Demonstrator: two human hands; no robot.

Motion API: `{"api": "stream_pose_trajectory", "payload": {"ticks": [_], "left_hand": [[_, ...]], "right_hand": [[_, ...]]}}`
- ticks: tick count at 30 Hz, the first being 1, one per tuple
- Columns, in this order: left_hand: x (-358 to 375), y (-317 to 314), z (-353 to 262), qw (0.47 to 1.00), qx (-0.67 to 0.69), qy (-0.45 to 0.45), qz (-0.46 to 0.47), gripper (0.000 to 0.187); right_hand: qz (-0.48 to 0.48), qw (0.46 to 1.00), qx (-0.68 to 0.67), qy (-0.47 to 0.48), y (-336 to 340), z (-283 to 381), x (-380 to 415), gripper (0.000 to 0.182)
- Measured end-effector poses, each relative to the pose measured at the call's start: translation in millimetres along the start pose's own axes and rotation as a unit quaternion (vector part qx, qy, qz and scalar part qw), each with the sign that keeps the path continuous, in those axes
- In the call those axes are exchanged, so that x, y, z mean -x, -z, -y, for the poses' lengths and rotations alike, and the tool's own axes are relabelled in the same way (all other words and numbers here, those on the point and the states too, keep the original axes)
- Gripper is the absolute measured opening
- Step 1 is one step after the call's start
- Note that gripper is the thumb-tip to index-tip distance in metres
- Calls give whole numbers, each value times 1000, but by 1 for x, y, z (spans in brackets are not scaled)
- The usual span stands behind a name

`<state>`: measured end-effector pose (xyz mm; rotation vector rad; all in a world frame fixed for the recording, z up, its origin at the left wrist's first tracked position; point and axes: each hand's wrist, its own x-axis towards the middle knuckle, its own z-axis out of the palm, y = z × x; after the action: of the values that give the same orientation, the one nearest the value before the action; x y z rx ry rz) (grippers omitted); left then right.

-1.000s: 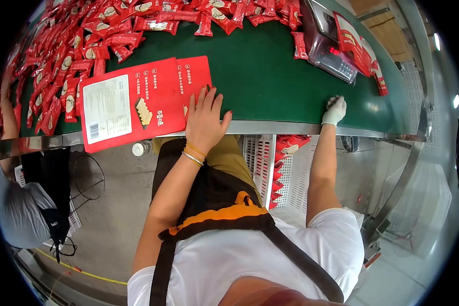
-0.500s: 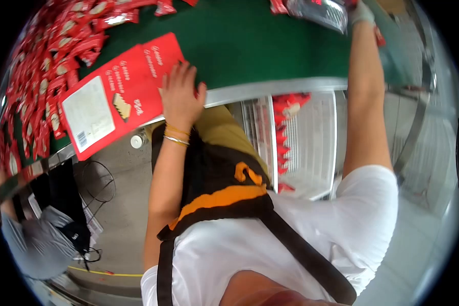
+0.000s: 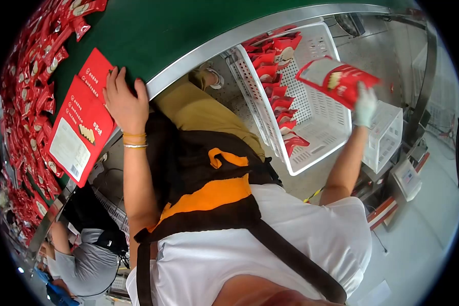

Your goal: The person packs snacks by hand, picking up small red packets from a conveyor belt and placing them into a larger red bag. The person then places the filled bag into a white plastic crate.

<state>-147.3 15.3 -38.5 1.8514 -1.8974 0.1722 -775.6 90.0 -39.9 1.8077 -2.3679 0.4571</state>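
Observation:
My left hand (image 3: 126,104) lies with fingers stretched over the right edge of red printed pouches (image 3: 81,127), flat and overlapping at the table's edge. The front one has a white label with a barcode. My right hand (image 3: 365,106), in a pale glove and slightly blurred, grips another red pouch (image 3: 336,79) by its end. That pouch is tilted above a white plastic basket (image 3: 319,148), touching nothing else that I can see. Inside the basket, several red pouches (image 3: 280,97) stand in a row along the left side.
Many small red packets (image 3: 35,97) are heaped on the left of the green table (image 3: 153,30), which has a metal rim. A second white basket (image 3: 385,135) stands right of the first. A person in grey (image 3: 89,260) is at the lower left.
My right hand has come from beside a dark device with red digits on the table to above the basket, now with a pouch. My left hand stays on the pouches; the view has turned right.

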Motion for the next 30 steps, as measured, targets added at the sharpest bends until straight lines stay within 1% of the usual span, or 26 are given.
{"api": "stream_pose_trajectory", "payload": {"ticks": [1,2,3,4,5,6,7,8,10,13,14,15,16,17,19,20,22,24,25,26,27,28,30], "left_hand": [[1,2,-1,1000,0,1,10,42],[1,2,-1,1000,-3,0,13,42],[1,2,0,1000,-2,0,17,42],[1,2,-1,1000,-2,2,20,41],[1,3,-4,1000,-9,3,21,41],[1,3,-5,1000,-17,11,22,41],[0,3,-5,1000,-9,13,27,40],[0,4,-6,999,-1,14,31,40],[-2,5,-9,999,-19,17,37,40],[-4,8,-12,998,-13,21,51,40],[-5,7,-12,998,-15,20,55,40],[-5,6,-12,999,-14,14,51,39],[-5,6,-11,999,-13,10,46,38],[-5,7,-12,999,-11,11,45,38],[-5,8,-12,999,-7,14,45,38],[-6,8,-11,999,-1,16,43,38],[-5,7,-8,999,-11,10,42,40],[-6,10,-8,998,-25,21,45,39],[-6,12,-9,999,-24,24,36,39],[-6,12,-10,999,-23,27,27,39],[-6,11,-9,999,-29,26,20,39],[-4,10,-9,999,-31,23,17,39],[-3,10,-12,999,-24,28,4,41]], "right_hand": [[-45,999,-9,10,-54,-20,15,39],[30,979,-137,-150,-65,20,16,41],[75,979,-49,-182,-124,-11,25,39],[-10,991,43,-123,-172,-24,36,37],[42,970,-21,-239,-184,-9,35,39],[50,958,-32,-281,-219,-22,41,39],[67,949,-44,-306,-235,-19,41,39],[93,931,-23,-353,-254,-20,41,40],[121,918,-5,-377,-286,-19,35,40],[153,917,-14,-368,-322,-17,22,40],[195,916,-32,-350,-334,-21,15,38],[188,847,-241,-435,-353,-22,9,36],[169,731,-436,-496,-359,-16,4,36],[172,731,-435,-497,-360,-13,2,36],[102,685,-511,-509,-346,15,-18,36],[104,686,-515,-504,-335,24,-23,36],[80,715,-535,-443,-308,43,-26,34],[25,763,-535,-362,-278,73,-22,33],[0,772,-543,-329,-238,115,-22,33],[-36,730,-588,-346,-187,173,-24,32],[-51,776,-560,-285,-169,198,-19,31],[-52,768,-594,-234,-142,234,-18,30],[-33,758,-629,-169,-84,311,-21,26]]}}
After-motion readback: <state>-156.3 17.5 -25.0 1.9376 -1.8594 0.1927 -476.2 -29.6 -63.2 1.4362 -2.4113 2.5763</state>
